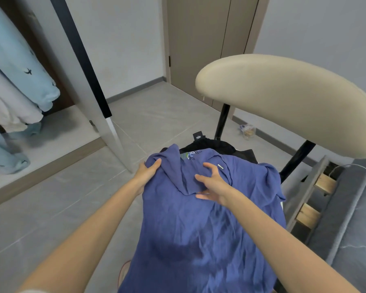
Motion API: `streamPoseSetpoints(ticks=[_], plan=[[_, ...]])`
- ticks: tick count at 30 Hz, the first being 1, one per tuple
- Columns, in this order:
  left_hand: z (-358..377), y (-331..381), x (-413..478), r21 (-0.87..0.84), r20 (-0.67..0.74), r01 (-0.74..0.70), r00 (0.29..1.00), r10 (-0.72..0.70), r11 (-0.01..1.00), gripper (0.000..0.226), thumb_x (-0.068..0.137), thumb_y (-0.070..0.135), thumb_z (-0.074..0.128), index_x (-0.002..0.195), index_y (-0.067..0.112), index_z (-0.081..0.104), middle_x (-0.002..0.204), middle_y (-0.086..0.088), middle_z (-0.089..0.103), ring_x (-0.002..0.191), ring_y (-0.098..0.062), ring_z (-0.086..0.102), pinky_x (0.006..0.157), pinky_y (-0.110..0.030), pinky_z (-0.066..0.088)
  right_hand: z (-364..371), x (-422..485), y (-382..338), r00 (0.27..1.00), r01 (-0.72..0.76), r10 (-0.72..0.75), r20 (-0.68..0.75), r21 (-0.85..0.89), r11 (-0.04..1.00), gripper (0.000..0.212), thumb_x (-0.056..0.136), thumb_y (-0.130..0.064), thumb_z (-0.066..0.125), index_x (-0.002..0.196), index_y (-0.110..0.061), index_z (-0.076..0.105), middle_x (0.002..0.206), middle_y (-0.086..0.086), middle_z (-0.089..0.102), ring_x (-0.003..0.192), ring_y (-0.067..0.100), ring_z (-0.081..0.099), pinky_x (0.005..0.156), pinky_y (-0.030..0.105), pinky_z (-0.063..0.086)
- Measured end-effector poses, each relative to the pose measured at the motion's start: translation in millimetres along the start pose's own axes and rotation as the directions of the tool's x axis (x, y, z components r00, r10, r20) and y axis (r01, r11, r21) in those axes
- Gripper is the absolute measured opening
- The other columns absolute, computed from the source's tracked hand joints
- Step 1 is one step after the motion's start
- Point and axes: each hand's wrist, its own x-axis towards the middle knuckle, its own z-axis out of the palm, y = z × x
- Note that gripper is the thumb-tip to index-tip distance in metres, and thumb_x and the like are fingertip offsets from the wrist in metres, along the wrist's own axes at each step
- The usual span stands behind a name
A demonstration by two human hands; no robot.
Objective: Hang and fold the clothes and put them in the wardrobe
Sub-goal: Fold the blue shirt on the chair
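A blue garment (199, 229) lies spread over the chair seat, draping down toward me, with a small leaf print near its collar. My left hand (148, 173) grips the garment's left shoulder edge, thumb curled over the cloth. On the fabric just below the collar rests my right hand (212, 183), fingers spread and bent, pressing the cloth. Black clothing (211, 144) lies under the blue garment at the far side of the seat. At the left stands the open wardrobe (57, 132), with light blue and white clothes (19, 77) hanging inside.
A chair with a cream padded backrest (283, 102) and black legs stands at the right. Along the right edge is a grey bed frame (334, 208) with wooden slats. The wardrobe door edge (87, 66) angles down to the grey tile floor (51, 218). A clear jar (248, 132) sits by the wall.
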Motion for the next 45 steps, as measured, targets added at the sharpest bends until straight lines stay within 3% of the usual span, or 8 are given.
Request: streamPoseSetpoints(ticks=[6, 12, 18, 25, 30, 35, 39, 45], plan=[[-3, -9, 19, -0.212, -0.135, -0.026, 0.991, -0.003, 0.977, 0.018, 0.084, 0.03, 0.07, 0.081, 0.021, 0.055, 0.086, 0.005, 0.061, 0.07, -0.004, 0.057, 0.045, -0.014, 0.045, -8, 13, -22, 0.965, 0.226, -0.191, -0.178, 0.2, 0.953, 0.021, 0.091, -0.002, 0.057, 0.1, -0.021, 0.057, 0.101, 0.008, 0.06, 0.064, 0.009, 0.06, 0.054, 0.021, 0.053], [-11, -13, 19, -0.321, -0.077, 0.024, 0.996, -0.052, 0.947, 0.023, 0.088, 0.024, 0.067, 0.103, 0.008, 0.064, 0.088, 0.0, 0.066, 0.069, -0.006, 0.061, 0.047, -0.016, 0.049, 3, 39, -81, 0.922, 0.387, -0.33, -0.202, 0.463, 0.797, 0.045, 0.095, 0.005, 0.047, 0.131, -0.021, 0.038, 0.104, 0.009, 0.06, 0.094, 0.02, 0.064, 0.082, 0.027, 0.053], [-20, -21, 23, -0.285, -0.16, -0.09, 0.986, 0.045, 0.954, 0.023, 0.091, 0.016, 0.062, 0.11, 0.003, 0.064, 0.105, -0.009, 0.066, 0.092, -0.019, 0.06, 0.081, -0.029, 0.048, 24, 64, -77, 0.877, 0.395, -0.459, -0.141, -0.33, 0.857, 0.042, 0.092, -0.002, 0.046, 0.129, -0.02, 0.052, 0.123, 0.0, 0.055, 0.107, 0.015, 0.055, 0.095, 0.036, 0.049], [-19, -10, 3, -0.425, -0.116, -0.213, 0.977, 0.18, 0.88, 0.008, 0.095, 0.02, 0.055, 0.093, 0.014, 0.05, 0.085, 0.0, 0.065, 0.067, -0.005, 0.063, 0.057, -0.018, 0.049, 41, 79, -63, 0.869, 0.411, -0.482, -0.11, -0.382, 0.828, 0.029, 0.095, -0.006, 0.044, 0.115, -0.02, 0.059, 0.122, -0.004, 0.059, 0.105, 0.015, 0.055, 0.086, 0.025, 0.045], [0, -12, -18, 0.036, 0.058, -0.616, 0.788, 0.613, 0.787, 0.016, 0.088, 0.006, 0.061, 0.085, 0.017, 0.051, 0.094, -0.002, 0.063, 0.086, -0.006, 0.061, 0.077, -0.017, 0.047, 19, 71, -68, 0.785, 0.446, -0.529, -0.322, -0.299, 0.844, 0.022, 0.095, -0.01, 0.045, 0.106, -0.02, 0.061, 0.11, -0.002, 0.06, 0.108, 0.023, 0.059, 0.096, 0.041, 0.049], [20, -47, -26, 0.485, 0.556, -0.84, 0.512, 0.655, 0.244, 0.024, 0.087, 0.008, 0.057, 0.107, 0.021, 0.065, 0.116, 0.011, 0.064, 0.112, -0.005, 0.053, 0.11, -0.011, 0.016, -4, 59, -63, 0.78, 0.387, -0.521, -0.346, -0.387, 0.837, 0.018, 0.094, -0.011, 0.046, 0.099, -0.021, 0.06, 0.109, 0.001, 0.063, 0.1, 0.021, 0.059, 0.096, 0.043, 0.049], [20, -61, -29, 0.564, 0.482, -0.8, 0.521, 0.705, 0.206, 0.036, 0.085, 0.012, 0.061, 0.12, 0.022, 0.06, 0.127, 0.008, 0.054, 0.119, -0.009, 0.046, 0.106, -0.017, 0.023, 0, 55, -58, 0.83, 0.392, -0.543, -0.129, -0.557, 0.732, 0.013, 0.093, -0.014, 0.053, 0.096, -0.021, 0.064, 0.106, -0.002, 0.067, 0.093, 0.016, 0.059, 0.089, 0.031, 0.049], [13, -64, -33, 0.644, 0.087, -0.581, 0.702, 0.707, 0.498, 0.037, 0.079, 0.013, 0.067, 0.113, 0.014, 0.054, 0.121, 0.002, 0.047, 0.106, -0.018, 0.046, 0.085, -0.028, 0.044, 48, 61, -49, 0.79, 0.489, -0.54, 0.292, -0.831, 0.266, 0.039, 0.089, -0.031, 0.061, 0.127, -0.034, 0.055, 0.11, 0.002, 0.047, 0.099, 0.016, 0.042, 0.083, 0.026, 0.042]])
